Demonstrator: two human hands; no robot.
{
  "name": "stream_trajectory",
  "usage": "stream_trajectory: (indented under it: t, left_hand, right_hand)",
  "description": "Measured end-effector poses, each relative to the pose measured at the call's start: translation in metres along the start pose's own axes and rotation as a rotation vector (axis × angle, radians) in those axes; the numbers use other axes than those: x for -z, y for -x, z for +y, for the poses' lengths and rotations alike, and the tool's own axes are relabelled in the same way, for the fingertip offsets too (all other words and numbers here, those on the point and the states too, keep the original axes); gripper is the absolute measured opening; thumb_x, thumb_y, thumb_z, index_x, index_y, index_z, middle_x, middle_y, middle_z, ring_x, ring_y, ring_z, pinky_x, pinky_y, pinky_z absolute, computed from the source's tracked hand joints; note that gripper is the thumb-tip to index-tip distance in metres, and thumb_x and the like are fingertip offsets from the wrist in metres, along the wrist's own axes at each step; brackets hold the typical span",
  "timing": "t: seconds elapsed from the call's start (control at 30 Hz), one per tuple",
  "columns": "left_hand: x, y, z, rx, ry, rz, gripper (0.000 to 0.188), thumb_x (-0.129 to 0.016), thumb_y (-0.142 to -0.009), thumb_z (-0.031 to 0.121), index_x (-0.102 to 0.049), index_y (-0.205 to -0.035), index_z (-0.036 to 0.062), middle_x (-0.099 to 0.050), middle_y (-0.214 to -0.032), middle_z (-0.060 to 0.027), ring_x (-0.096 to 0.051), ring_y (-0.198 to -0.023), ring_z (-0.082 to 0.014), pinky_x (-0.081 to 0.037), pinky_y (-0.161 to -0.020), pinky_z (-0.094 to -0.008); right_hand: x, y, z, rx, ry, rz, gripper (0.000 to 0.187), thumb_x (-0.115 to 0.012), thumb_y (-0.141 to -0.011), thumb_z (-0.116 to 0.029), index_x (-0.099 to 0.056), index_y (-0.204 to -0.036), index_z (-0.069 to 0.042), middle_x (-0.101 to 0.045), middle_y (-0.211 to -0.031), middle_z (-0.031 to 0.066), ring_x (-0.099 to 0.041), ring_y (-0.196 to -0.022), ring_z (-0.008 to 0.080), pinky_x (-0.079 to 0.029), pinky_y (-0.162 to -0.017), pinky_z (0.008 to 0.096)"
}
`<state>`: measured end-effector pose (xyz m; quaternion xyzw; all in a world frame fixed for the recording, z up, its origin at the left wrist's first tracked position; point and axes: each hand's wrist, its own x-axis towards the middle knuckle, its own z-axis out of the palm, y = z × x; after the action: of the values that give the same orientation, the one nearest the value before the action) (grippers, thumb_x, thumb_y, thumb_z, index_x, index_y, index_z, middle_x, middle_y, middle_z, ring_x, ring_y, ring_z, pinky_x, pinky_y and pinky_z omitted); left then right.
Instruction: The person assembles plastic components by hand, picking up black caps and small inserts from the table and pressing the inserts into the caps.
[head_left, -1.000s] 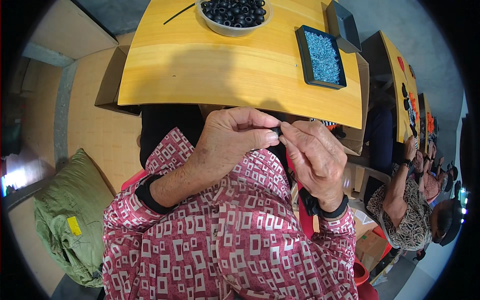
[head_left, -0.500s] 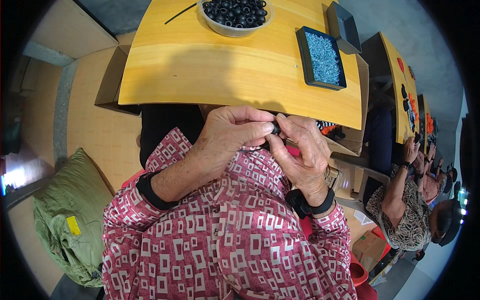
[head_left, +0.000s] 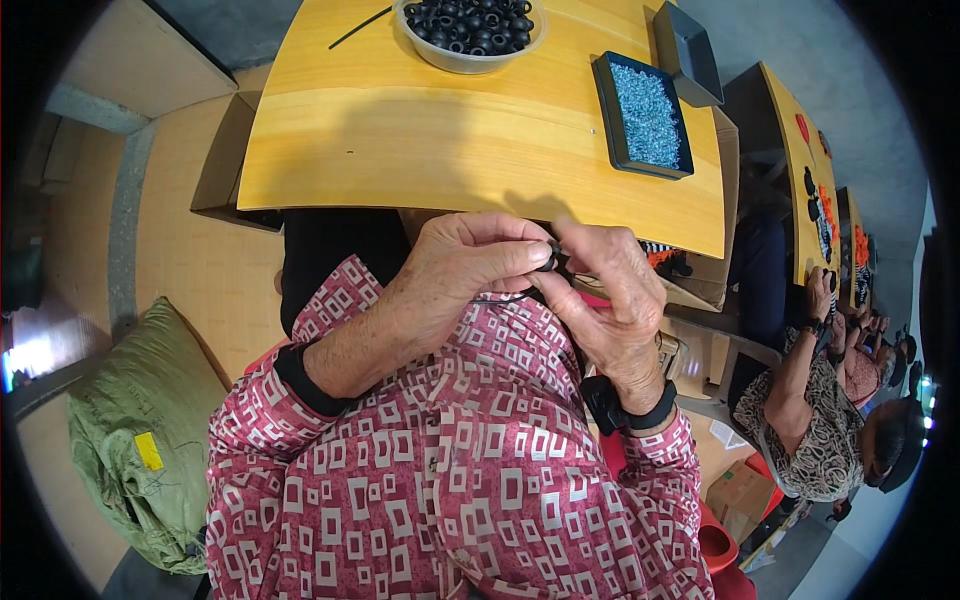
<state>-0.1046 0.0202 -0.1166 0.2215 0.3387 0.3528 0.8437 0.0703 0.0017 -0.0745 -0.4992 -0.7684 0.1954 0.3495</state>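
Observation:
Just in front of the table's near edge, my left hand (head_left: 455, 268) pinches a small black bead-like piece (head_left: 549, 260) between thumb and index finger. A thin black cord (head_left: 502, 300) shows below the left fingertips; whether it runs through the piece cannot be made out. My right hand (head_left: 612, 295) is close on the other side, its thumb tip at the piece and its index finger lifted away and blurred. Beyond the hands, a clear round bowl (head_left: 470, 64) holds many similar black pieces with holes.
On the wooden table (head_left: 400, 150) are a black tray (head_left: 650, 168) of small bluish clear pieces, a dark tray (head_left: 690, 60) and a black stick (head_left: 360, 28). Cardboard boxes (head_left: 222, 165) flank the table. A green sack (head_left: 140, 430) stands at left; a co-worker (head_left: 800, 420) sits at right.
My right index finger has lifted off the black piece, and the right hand has opened and shifted slightly right. The left hand keeps its pinch in nearly the same place.

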Motion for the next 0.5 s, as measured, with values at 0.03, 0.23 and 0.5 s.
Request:
stream_trajectory:
  t: [0.03,0.23,0.5]
  left_hand:
    - [0.000,0.000,0.000,0.000,0.000,0.000,0.016,-0.066,-0.086,0.008,-0.067,-0.100,0.0013,-0.067,-0.092,-0.0052,-0.063,-0.080,-0.0085,-0.055,-0.072,-0.0198]
    - [-0.001,-0.001,-0.002,0.009,0.026,0.013,0.016,-0.066,-0.087,0.009,-0.066,-0.101,0.0004,-0.067,-0.092,-0.0062,-0.065,-0.079,-0.0100,-0.056,-0.073,-0.0208]
    - [-0.016,0.004,0.007,-0.008,-0.014,0.033,0.019,-0.068,-0.085,0.005,-0.065,-0.103,-0.0021,-0.067,-0.089,-0.0065,-0.063,-0.083,-0.0094,-0.052,-0.073,-0.0201]
  right_hand:
    - [0.005,-0.002,-0.005,-0.100,-0.028,-0.041,0.037,-0.079,-0.069,-0.004,-0.066,-0.104,0.001,-0.064,-0.084,0.0101,-0.062,-0.074,0.0211,-0.051,-0.063,0.0304]
    - [0.001,0.000,0.006,0.035,0.017,-0.050,0.038,-0.079,-0.068,-0.009,-0.067,-0.103,0.002,-0.065,-0.086,0.0130,-0.064,-0.076,0.0230,-0.053,-0.064,0.0312]
    - [0.015,-0.001,0.004,0.027,-0.006,-0.041,0.025,-0.073,-0.074,0.002,-0.068,-0.099,0.003,-0.065,-0.086,0.0131,-0.065,-0.078,0.0230,-0.053,-0.065,0.0291]
